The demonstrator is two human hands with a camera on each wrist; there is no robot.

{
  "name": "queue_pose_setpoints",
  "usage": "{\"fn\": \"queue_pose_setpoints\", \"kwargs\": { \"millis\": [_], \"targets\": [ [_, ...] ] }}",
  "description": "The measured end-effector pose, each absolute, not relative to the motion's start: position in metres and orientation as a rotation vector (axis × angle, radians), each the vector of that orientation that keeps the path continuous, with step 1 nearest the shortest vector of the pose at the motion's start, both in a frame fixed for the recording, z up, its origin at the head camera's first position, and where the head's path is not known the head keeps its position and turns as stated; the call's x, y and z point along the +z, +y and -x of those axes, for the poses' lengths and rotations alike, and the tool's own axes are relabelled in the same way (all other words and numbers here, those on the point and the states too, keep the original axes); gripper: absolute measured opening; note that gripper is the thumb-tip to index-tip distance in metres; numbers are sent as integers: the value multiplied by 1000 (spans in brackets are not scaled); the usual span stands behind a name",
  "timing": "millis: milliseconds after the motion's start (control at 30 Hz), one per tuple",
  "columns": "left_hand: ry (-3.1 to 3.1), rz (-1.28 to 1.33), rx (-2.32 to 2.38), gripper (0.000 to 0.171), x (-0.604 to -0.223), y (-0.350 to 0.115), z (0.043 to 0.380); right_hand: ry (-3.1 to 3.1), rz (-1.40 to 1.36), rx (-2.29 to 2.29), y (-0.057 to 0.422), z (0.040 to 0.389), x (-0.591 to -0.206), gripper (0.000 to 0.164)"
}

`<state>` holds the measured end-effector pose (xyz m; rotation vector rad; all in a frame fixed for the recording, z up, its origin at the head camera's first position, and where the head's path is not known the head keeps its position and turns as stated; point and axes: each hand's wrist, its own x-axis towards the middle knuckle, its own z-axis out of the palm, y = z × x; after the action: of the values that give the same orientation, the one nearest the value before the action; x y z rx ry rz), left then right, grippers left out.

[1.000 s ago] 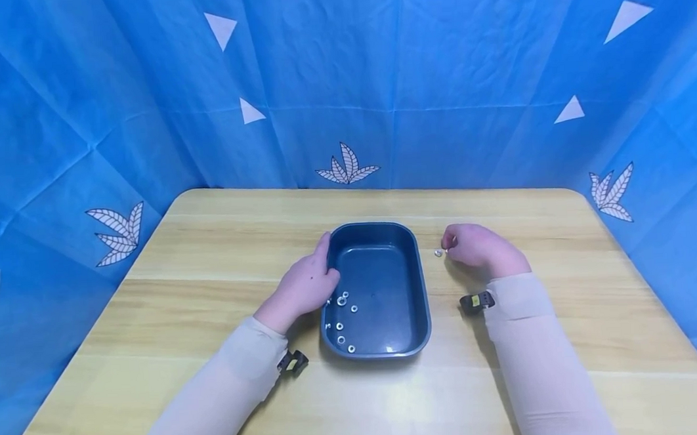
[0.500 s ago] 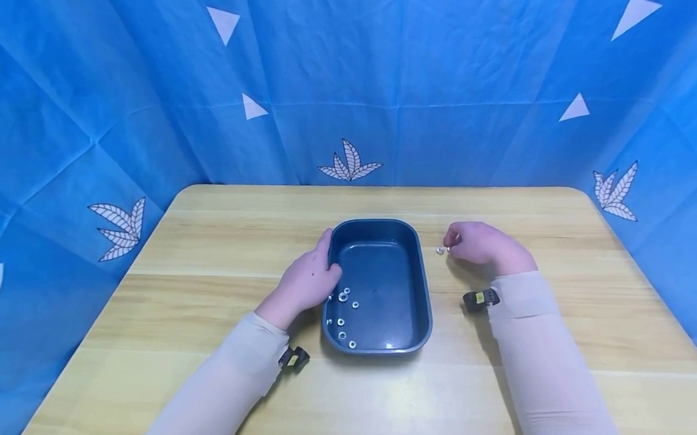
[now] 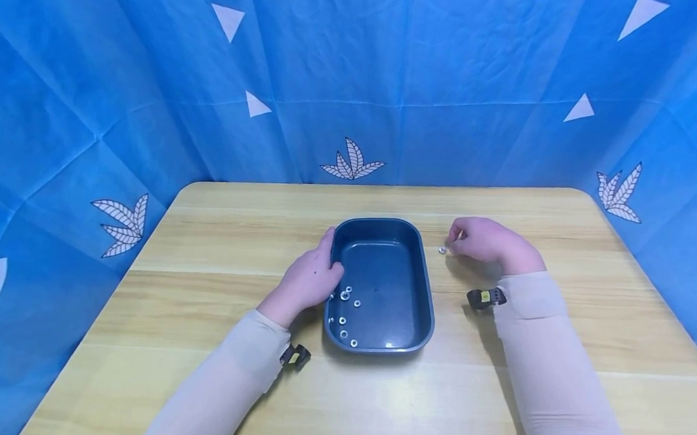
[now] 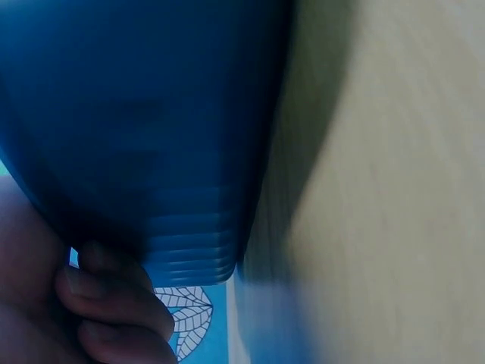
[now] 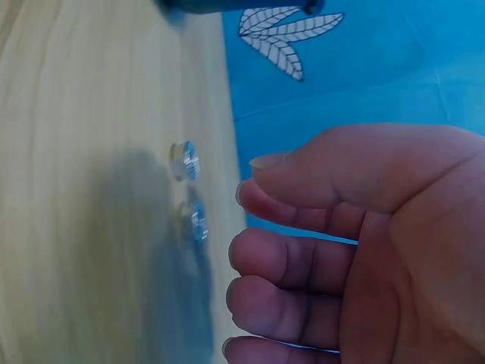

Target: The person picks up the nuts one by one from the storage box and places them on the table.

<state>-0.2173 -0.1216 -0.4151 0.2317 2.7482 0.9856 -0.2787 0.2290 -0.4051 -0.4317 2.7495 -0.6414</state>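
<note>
My left hand (image 3: 310, 278) grips the left side of a dark blue plastic bin (image 3: 428, 299), thumb over the rim and fingers curled against the outer wall. In the left wrist view the bin's wall (image 4: 151, 136) fills the left half, with curled fingers (image 4: 121, 303) at its rim. Several small silver metal nuts (image 3: 345, 296) lie along the bin's left side. To the right of the bin, my right hand (image 3: 486, 240) hovers close by two nuts on the table. In the right wrist view, one nut (image 5: 186, 161) stands apart from the loosely bent fingers, which hold nothing.
The bin sits mid-table on a light wooden tabletop (image 3: 209, 264). A blue cloth (image 3: 340, 67) with leaf and triangle prints hangs behind and along both sides. Each wrist carries a small black camera (image 3: 486, 298).
My right fingertips have drawn slightly away from the two nuts, up and to the right. My left hand keeps its hold on the bin. The head view has shifted a little.
</note>
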Motion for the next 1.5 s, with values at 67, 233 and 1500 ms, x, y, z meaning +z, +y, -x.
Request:
{"fn": "queue_pose_setpoints", "kwargs": {
  "millis": [67,233,1500],
  "targets": [
    [2748,-233,984,74,-415,-122,217,2757,438,-647,227,277,-401,15],
    [2746,-233,993,74,-414,-123,217,2768,461,-658,221,273,-391,19],
    [2834,-299,925,74,-416,-123,218,2880,805,-643,175,222,-327,10]
  ]
}}
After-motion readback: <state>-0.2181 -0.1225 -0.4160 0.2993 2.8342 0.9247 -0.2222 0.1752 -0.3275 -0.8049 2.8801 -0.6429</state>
